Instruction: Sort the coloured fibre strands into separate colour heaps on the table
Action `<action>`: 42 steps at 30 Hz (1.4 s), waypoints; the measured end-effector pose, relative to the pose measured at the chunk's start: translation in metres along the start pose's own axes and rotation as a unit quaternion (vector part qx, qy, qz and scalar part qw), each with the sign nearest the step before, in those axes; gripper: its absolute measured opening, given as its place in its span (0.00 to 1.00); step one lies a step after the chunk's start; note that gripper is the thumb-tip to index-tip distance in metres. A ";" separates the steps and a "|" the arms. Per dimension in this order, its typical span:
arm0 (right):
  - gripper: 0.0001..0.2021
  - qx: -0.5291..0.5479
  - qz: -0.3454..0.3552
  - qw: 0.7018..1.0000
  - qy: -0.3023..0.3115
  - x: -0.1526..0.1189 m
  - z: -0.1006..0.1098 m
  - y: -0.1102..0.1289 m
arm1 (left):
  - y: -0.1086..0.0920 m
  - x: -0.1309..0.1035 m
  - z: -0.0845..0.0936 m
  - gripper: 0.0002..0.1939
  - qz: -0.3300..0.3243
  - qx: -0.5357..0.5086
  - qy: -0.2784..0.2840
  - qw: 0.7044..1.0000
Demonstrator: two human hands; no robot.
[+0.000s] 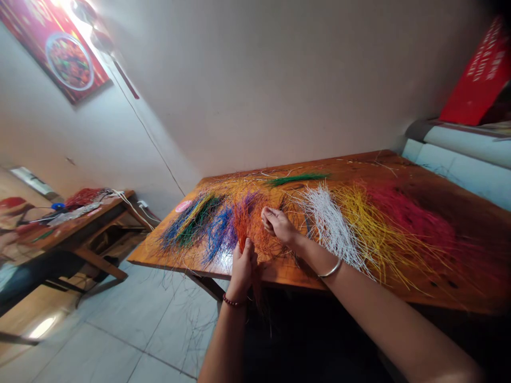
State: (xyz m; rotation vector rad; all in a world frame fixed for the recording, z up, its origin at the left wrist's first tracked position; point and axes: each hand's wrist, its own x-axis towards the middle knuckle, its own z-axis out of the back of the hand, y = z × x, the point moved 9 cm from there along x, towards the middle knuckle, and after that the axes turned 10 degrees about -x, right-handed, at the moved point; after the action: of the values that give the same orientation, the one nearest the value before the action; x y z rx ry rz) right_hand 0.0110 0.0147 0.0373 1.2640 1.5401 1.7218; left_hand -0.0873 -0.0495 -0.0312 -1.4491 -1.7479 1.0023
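My left hand [244, 264] is closed round a bundle of thin orange strands [241, 217], which stick up above the fist and hang down below it past the table edge. To its right, my right hand [276, 223] is closed, fingertips pressed together; whatever they hold is too small to make out. Loose orange strands [268, 242] lie on the table under and between my hands. Left of the bundle are blue strands [219, 231] and purple strands [248, 201]. White strands [333, 223] lie to the right of my right hand.
The wooden table [287, 270] also bears yellow strands [371, 223], pink-red strands [415, 213], a green bunch [299, 179] and a mixed blue, green and yellow pile [191, 218]. White boxes [455, 159] stand at the right. Another table [80, 234] with a seated person is at left.
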 end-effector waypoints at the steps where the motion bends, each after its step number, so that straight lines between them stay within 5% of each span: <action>1: 0.21 -0.008 -0.001 1.000 -0.015 0.001 0.004 -0.001 | 0.000 0.000 0.000 0.23 0.000 -0.002 -0.001 1.000; 8: 0.13 -0.130 -0.001 0.990 -0.052 0.001 0.013 -0.010 | 0.002 -0.001 0.001 0.22 -0.001 -0.006 -0.003 1.000; 17: 0.21 -0.259 0.049 0.961 -0.078 -0.004 0.017 0.001 | 0.003 -0.002 -0.003 0.23 0.007 0.020 0.014 1.000; 31: 0.20 -0.282 0.072 0.951 -0.109 -0.012 0.017 0.016 | 0.004 0.000 -0.003 0.22 -0.001 0.023 0.023 0.999; 42: 0.17 -0.390 0.104 0.903 -0.145 -0.020 0.015 0.032 | 0.003 0.000 -0.002 0.22 0.000 0.034 0.026 0.999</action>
State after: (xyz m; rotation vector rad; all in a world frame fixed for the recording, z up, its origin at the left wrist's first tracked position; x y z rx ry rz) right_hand 0.0398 -0.0026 0.0607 1.1801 0.4501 1.8798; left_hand -0.0838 -0.0488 -0.0325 -1.4197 -1.6609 1.0065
